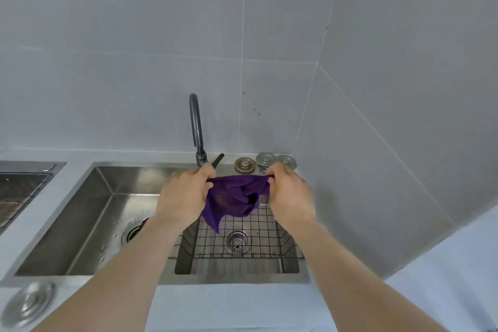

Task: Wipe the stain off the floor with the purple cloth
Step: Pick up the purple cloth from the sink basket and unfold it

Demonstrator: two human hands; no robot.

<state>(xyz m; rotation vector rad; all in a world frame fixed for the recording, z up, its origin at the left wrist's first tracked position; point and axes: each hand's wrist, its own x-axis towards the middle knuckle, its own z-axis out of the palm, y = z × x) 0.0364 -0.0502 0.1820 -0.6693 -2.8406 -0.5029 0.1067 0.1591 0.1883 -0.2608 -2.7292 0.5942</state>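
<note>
Both hands, left hand (186, 194) at 9 o'clock, right hand (289, 191) at 3, pinched the purple cloth (233, 198) by its top edge; it hung limp, probably light and soft.

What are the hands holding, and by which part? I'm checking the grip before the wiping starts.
Both hold the purple cloth by its top edge: left hand at one end, right hand at the other. The rest hangs over the sink.

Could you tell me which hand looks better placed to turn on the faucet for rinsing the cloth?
Probably left: the left hand is just below the faucet lever, though both hands grip the purple cloth.
</note>
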